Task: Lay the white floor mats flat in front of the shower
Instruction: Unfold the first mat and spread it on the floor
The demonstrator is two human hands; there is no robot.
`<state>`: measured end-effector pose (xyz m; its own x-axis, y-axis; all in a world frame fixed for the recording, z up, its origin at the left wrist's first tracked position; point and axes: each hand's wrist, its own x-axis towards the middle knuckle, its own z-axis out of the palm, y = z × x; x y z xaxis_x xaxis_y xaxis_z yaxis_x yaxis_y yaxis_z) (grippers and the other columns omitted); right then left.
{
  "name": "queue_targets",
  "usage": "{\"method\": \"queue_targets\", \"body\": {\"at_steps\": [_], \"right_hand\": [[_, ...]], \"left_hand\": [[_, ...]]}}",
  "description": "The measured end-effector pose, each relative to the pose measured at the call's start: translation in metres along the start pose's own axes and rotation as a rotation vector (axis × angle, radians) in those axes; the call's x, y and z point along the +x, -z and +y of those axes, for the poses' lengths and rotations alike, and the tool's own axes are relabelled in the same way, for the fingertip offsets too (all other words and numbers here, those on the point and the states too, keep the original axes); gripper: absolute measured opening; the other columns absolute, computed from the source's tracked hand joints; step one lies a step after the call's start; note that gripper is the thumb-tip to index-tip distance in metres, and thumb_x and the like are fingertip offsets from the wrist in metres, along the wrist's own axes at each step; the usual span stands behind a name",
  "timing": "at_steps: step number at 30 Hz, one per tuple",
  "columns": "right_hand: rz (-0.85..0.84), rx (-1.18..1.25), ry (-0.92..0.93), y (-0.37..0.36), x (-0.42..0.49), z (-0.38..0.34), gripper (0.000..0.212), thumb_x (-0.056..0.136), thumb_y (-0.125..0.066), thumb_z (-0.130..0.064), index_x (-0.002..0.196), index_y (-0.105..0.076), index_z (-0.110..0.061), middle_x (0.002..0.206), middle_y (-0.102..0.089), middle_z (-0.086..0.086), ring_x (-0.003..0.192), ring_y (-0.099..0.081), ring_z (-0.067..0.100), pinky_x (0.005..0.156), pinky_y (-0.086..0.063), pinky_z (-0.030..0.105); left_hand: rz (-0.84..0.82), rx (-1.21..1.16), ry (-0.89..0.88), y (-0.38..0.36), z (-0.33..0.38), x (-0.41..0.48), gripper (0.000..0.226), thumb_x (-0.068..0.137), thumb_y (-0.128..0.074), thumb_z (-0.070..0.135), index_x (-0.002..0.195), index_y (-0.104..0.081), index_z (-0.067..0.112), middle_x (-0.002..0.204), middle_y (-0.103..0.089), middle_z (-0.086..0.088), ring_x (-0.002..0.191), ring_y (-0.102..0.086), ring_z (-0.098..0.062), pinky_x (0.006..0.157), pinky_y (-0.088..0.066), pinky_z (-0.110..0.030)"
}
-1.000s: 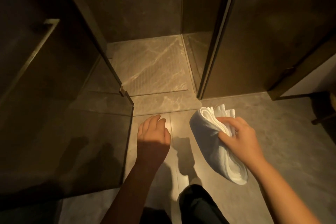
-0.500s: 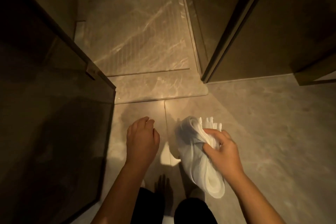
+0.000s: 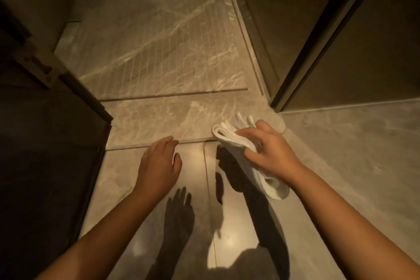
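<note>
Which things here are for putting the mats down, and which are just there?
For the job:
- folded white floor mats, gripped in the right hand
- left hand, open and empty
- floor tiles in front of the shower threshold

Just there:
- glass shower door, standing open
- ribbed shower floor
- dark wall panel

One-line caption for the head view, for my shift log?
Right hand grips folded white floor mats above the floor at the shower threshold; empty left hand hovers alongside.
</note>
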<state>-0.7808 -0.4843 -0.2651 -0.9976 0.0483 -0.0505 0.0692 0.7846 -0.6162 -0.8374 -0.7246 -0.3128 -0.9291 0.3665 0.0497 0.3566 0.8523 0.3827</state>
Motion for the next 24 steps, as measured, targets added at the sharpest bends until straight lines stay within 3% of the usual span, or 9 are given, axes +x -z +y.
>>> {"method": "queue_targets", "body": {"at_steps": [3,7,9,13,18,21,24], "right_hand": [[-0.176,-0.161,0.241,-0.04,0.021,0.017,0.04,0.083,-0.059,-0.018,0.122,-0.055,-0.023,0.101,-0.046,0.0,0.091,-0.048,0.014,0.078,-0.039,0.023],[-0.405,0.004,0.239,-0.101,0.028,0.035,0.058,0.086,-0.056,-0.015,0.136,-0.036,-0.035,0.105,-0.05,0.0,0.088,-0.048,0.009,0.078,-0.039,0.017],[-0.409,0.023,0.178,-0.125,0.028,0.049,0.062,0.087,-0.057,-0.021,0.139,-0.028,-0.038,0.113,-0.051,0.001,0.099,-0.05,0.012,0.084,-0.04,0.019],[-0.356,-0.101,0.036,-0.156,0.011,0.089,0.055,0.087,-0.056,-0.031,0.138,-0.034,-0.03,0.123,-0.048,0.006,0.112,-0.048,0.02,0.093,-0.041,0.029],[-0.273,-0.236,-0.102,-0.161,-0.011,0.118,0.06,0.083,-0.059,-0.037,0.138,-0.035,-0.025,0.146,-0.028,0.006,0.133,-0.027,0.023,0.106,-0.032,0.035],[-0.247,-0.162,-0.179,-0.168,-0.023,0.122,0.063,0.083,-0.061,-0.036,0.139,-0.034,-0.026,0.152,-0.016,0.003,0.136,-0.026,0.024,0.109,-0.03,0.035],[-0.247,-0.129,-0.182,-0.179,-0.031,0.121,0.063,0.082,-0.063,-0.036,0.138,-0.037,-0.024,0.15,-0.019,0.005,0.132,-0.032,0.026,0.109,-0.033,0.035]], "left_hand": [[0.071,-0.075,0.033,-0.033,-0.032,0.009,0.035,0.087,-0.054,0.011,0.122,-0.054,0.004,0.127,-0.055,-0.017,0.119,-0.049,-0.033,0.099,-0.037,-0.044],[0.083,-0.15,0.158,-0.078,-0.066,-0.006,0.039,0.089,-0.054,0.008,0.128,-0.048,0.003,0.132,-0.05,-0.018,0.124,-0.042,-0.032,0.103,-0.031,-0.04],[0.018,-0.129,0.175,-0.099,-0.077,-0.018,0.04,0.09,-0.052,0.011,0.129,-0.047,0.005,0.135,-0.048,-0.015,0.126,-0.041,-0.03,0.105,-0.028,-0.038],[-0.13,-0.113,0.17,-0.13,-0.084,-0.044,0.04,0.092,-0.048,0.017,0.131,-0.045,0.009,0.136,-0.047,-0.012,0.125,-0.04,-0.027,0.105,-0.028,-0.036],[-0.211,-0.153,0.095,-0.146,-0.07,-0.035,0.038,0.094,-0.044,0.022,0.13,-0.045,0.009,0.133,-0.049,-0.011,0.119,-0.044,-0.025,0.098,-0.031,-0.03],[-0.22,-0.262,0.143,-0.155,-0.059,-0.036,0.035,0.095,-0.044,0.023,0.128,-0.047,0.011,0.127,-0.053,-0.007,0.113,-0.049,-0.021,0.091,-0.033,-0.024],[-0.267,-0.331,0.177,-0.16,-0.056,-0.052,0.032,0.093,-0.048,0.021,0.124,-0.05,0.013,0.118,-0.055,-0.003,0.106,-0.053,-0.016,0.085,-0.035,-0.021]]}}
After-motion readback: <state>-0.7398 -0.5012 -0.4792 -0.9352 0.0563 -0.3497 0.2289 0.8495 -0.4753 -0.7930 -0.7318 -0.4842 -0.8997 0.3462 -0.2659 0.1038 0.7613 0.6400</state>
